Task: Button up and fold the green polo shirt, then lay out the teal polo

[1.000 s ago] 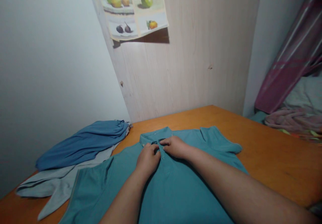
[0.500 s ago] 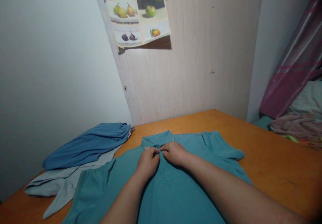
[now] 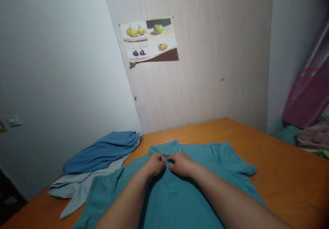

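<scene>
A teal short-sleeved polo shirt (image 3: 177, 201) lies spread front side up, its collar (image 3: 172, 147) pointing away from me. At the top of its button placket, my left hand (image 3: 156, 164) has its fingers curled and pinched on the placket edge. Just to the right, my right hand (image 3: 181, 164) grips the other side of the placket with thumb and forefinger. The fingertips of both hands almost meet just under the collar. A small button (image 3: 169, 174) shows below them. Whatever lies between the fingertips is hidden.
The shirt rests on an orange-brown table (image 3: 282, 174). Left of it lie a folded blue garment (image 3: 102, 152) and a light grey garment (image 3: 79, 188). A fruit picture (image 3: 150, 38) hangs on the back wall. A pink wrapped bundle (image 3: 305, 95) stands at the far right.
The view has shifted a little left and up, so everything sits slightly lower and further right. Both hands stay at the placket, with the fingers slightly repositioned.
</scene>
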Demonstrator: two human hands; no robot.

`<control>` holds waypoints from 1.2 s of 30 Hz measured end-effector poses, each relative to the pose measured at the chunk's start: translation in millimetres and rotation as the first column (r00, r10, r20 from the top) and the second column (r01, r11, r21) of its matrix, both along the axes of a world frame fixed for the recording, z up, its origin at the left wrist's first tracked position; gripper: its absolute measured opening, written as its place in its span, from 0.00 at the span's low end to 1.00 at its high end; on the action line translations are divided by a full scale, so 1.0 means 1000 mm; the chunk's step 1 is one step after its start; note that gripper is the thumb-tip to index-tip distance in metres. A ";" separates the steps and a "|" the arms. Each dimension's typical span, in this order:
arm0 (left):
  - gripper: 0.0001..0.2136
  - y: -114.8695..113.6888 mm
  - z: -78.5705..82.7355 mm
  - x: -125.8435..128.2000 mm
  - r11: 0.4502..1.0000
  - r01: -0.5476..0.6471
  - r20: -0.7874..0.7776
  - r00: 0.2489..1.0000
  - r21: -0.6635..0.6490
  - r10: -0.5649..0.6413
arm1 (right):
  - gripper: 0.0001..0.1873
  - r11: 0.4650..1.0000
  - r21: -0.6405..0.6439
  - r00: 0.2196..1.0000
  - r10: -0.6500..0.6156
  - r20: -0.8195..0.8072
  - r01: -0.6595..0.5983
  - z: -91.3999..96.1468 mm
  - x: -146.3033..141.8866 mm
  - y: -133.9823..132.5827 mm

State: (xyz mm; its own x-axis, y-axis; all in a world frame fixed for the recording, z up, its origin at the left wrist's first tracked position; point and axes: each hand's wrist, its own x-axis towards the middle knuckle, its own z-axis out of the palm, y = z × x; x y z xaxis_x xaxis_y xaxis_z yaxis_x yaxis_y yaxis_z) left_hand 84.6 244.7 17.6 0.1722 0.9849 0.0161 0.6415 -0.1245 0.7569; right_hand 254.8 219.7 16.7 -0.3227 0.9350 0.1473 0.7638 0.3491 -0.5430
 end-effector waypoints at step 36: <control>0.03 -0.010 0.002 0.005 0.979 0.055 0.365 0.931 -0.196 0.021 | 0.06 0.988 -0.036 0.938 -0.155 -0.309 0.152 -0.018 -0.008 0.010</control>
State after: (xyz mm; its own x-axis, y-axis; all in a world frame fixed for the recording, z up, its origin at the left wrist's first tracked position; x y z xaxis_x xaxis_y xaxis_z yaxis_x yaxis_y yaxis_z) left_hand 89.4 234.5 19.5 0.2086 0.9711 -0.1158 0.3171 0.0448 0.9473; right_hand 247.1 229.8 -1.1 -0.1151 0.9717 0.2062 0.6006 0.2334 -0.7647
